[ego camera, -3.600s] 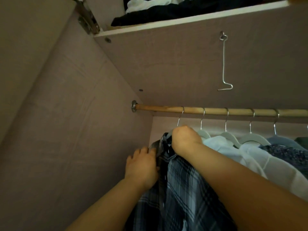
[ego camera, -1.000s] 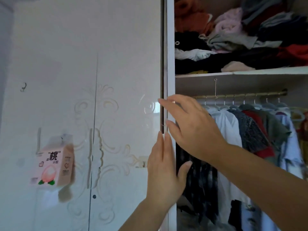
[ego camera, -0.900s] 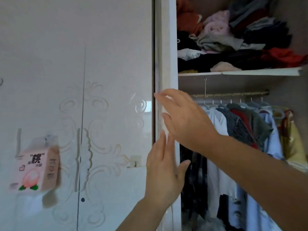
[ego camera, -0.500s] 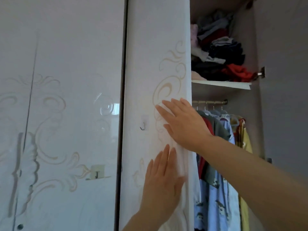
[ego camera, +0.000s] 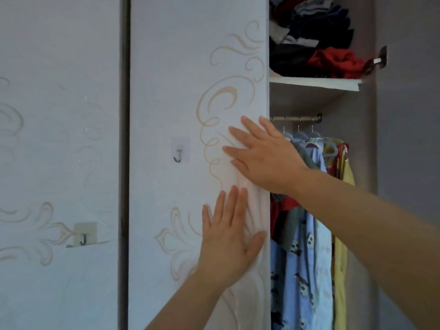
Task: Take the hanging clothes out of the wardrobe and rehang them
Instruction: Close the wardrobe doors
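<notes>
Since half a second ago the wardrobe door (ego camera: 190,91) has swung further across the opening, so fewer of the hanging clothes (ego camera: 302,258) show past its edge; our hands have kept their places on it. Our right hand (ego camera: 264,158) lies flat near the door's free edge, fingers straight and slightly apart; our left hand (ego camera: 228,236) presses below it, fingers straight and close together, thumb out toward the edge; neither grips anything. The clothes hang on the rail (ego camera: 295,118) inside, under the shelf (ego camera: 314,83), in the gap left open at the right. To close it well, we judge, we should push evenly with both palms; keep thumb and fingertips clear of the edge; and watch that no sleeve gets caught between door and frame.
</notes>
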The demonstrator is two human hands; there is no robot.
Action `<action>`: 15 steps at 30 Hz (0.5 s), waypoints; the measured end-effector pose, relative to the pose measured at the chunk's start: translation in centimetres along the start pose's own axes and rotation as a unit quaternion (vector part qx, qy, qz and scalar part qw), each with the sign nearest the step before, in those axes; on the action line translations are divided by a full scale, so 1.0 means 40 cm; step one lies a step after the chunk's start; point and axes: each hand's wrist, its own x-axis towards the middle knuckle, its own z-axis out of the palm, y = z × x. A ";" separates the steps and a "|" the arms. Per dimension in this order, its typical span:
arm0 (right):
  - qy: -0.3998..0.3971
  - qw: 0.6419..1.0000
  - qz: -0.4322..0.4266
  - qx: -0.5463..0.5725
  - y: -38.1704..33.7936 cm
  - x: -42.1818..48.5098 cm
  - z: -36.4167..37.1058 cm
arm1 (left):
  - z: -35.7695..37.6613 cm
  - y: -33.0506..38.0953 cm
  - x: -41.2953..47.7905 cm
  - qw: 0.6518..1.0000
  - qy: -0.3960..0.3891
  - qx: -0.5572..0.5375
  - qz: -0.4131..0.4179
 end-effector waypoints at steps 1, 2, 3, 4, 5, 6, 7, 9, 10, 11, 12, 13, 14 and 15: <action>0.006 1.000 0.000 0.000 0.012 -0.005 0.018 | 0.018 0.003 0.008 1.000 0.001 0.004 0.000; 0.008 1.000 -0.002 0.000 0.023 -0.008 0.040 | 0.035 0.006 0.016 1.000 0.003 0.008 -0.001; 0.009 1.000 -0.006 0.000 0.033 -0.010 0.061 | 0.051 0.008 0.024 1.000 0.005 0.011 -0.002; 0.008 1.000 -0.008 0.000 0.043 -0.011 0.081 | 0.067 0.010 0.031 1.000 0.006 0.015 -0.003; 0.011 1.000 -0.009 0.001 0.050 -0.010 0.100 | 0.082 0.012 0.038 1.000 0.008 0.021 -0.004; 0.016 1.000 -0.008 0.003 0.057 -0.008 0.117 | 0.098 0.013 0.045 1.000 0.010 0.027 -0.005; 0.026 1.000 -0.008 0.003 0.063 -0.006 0.134 | 0.112 0.015 0.051 0.999 0.010 0.034 -0.007; 0.051 0.999 -0.009 0.001 0.075 -0.005 0.170 | 0.138 0.014 0.062 0.999 0.010 0.047 -0.012; 0.059 0.998 -0.010 -0.001 0.081 -0.004 0.188 | 0.152 0.013 0.068 0.998 0.010 0.054 -0.012; 0.065 0.998 -0.010 -0.001 0.087 -0.003 0.203 | 0.166 0.009 0.073 0.998 0.010 0.061 -0.010; 0.068 0.998 -0.009 0.002 0.092 -0.001 0.220 | 0.180 0.005 0.079 0.998 0.009 0.068 -0.007; 0.071 0.997 -0.010 0.004 0.098 0.001 0.233 | 0.194 0.000 0.083 0.997 0.008 0.072 -0.003; 0.070 0.997 -0.012 0.004 0.103 0.003 0.246 | 0.206 -0.006 0.089 0.997 0.007 0.074 0.001; 0.068 0.998 -0.015 0.003 0.109 0.004 0.260 | 0.218 -0.012 0.094 0.997 0.005 0.077 0.006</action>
